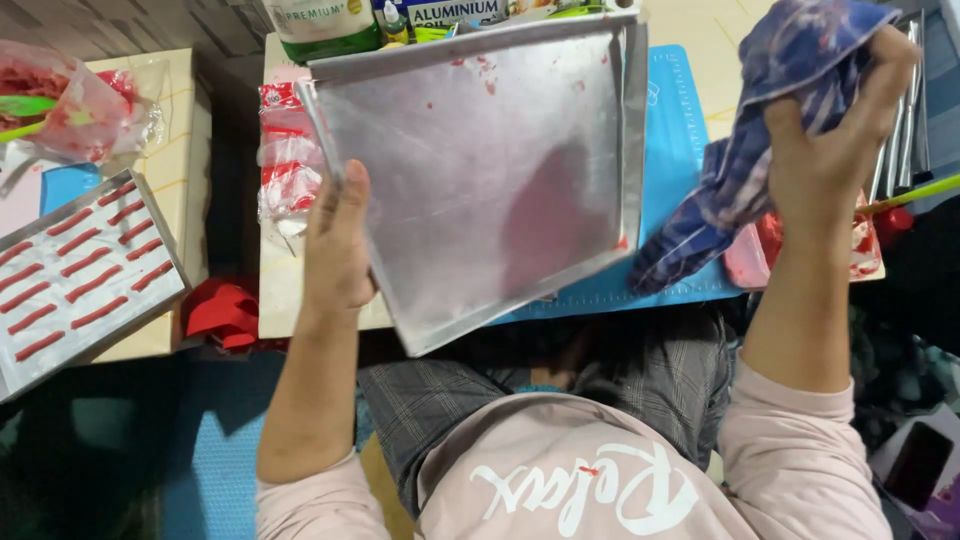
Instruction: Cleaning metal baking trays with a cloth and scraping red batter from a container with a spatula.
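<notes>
My left hand (338, 245) grips the left rim of a square metal baking tray (470, 160), held tilted above a low table. The tray is bare metal with a few red smears near its top edge. My right hand (838, 140) is raised at the right, clutching a blue and white patterned cloth (745, 160) that hangs down beside the tray's right edge without touching it.
A blue cutting mat (672, 150) lies under the tray on the low table. At the left a second tray (80, 270) holds several red strips. Plastic bags with red contents (80, 110) sit at the far left, boxes and a container (320, 25) at the back.
</notes>
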